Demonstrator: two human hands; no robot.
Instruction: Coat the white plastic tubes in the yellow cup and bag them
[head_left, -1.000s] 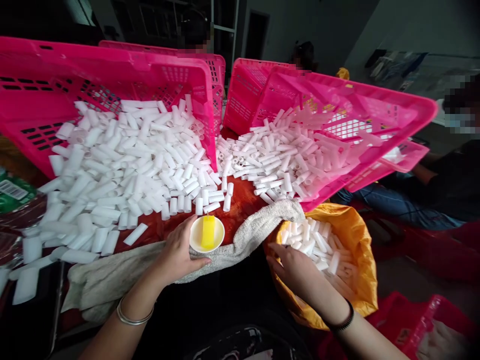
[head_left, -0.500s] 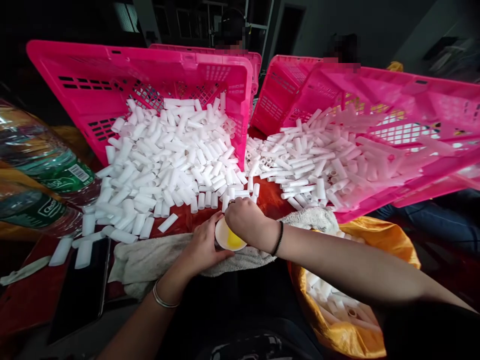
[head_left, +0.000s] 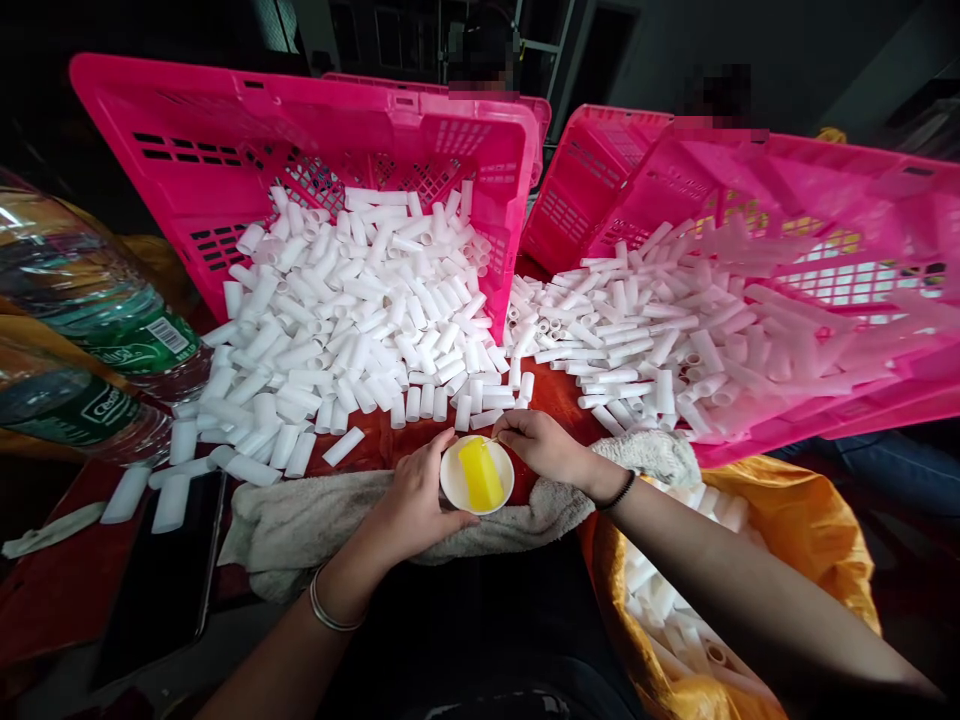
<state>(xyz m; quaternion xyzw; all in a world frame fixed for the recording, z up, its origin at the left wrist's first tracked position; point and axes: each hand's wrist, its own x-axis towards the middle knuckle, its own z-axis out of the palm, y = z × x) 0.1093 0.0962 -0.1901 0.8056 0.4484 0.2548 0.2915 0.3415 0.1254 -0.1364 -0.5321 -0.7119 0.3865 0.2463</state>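
Note:
My left hand [head_left: 416, 490] is wrapped round the side of a small white cup [head_left: 452, 485]. Inside the cup lies a bright yellow block [head_left: 481, 476], with smooth sides; I cannot tell what it is made of. At the cup's far right rim, my right hand [head_left: 541, 444] pinches a thin stick [head_left: 493, 439] whose tip reaches the top of the yellow block. A grey towel [head_left: 315, 512] lies beneath both hands. Just beyond them, short white tubes [head_left: 367, 345] are heaped on the red table.
Pink crates [head_left: 315, 110] lie tipped toward me, with longer white tubes [head_left: 637, 335] spilling out at right. Two plastic bottles [head_left: 142, 340] stand at left, near a dark phone [head_left: 161, 590]. An orange sack [head_left: 810, 520] holds more tubes. Other people sit behind the crates.
My right hand has drawn back to the right from over the cup, uncovering the yellow block and the stick. The view has shifted slightly; my left hand still holds the cup.

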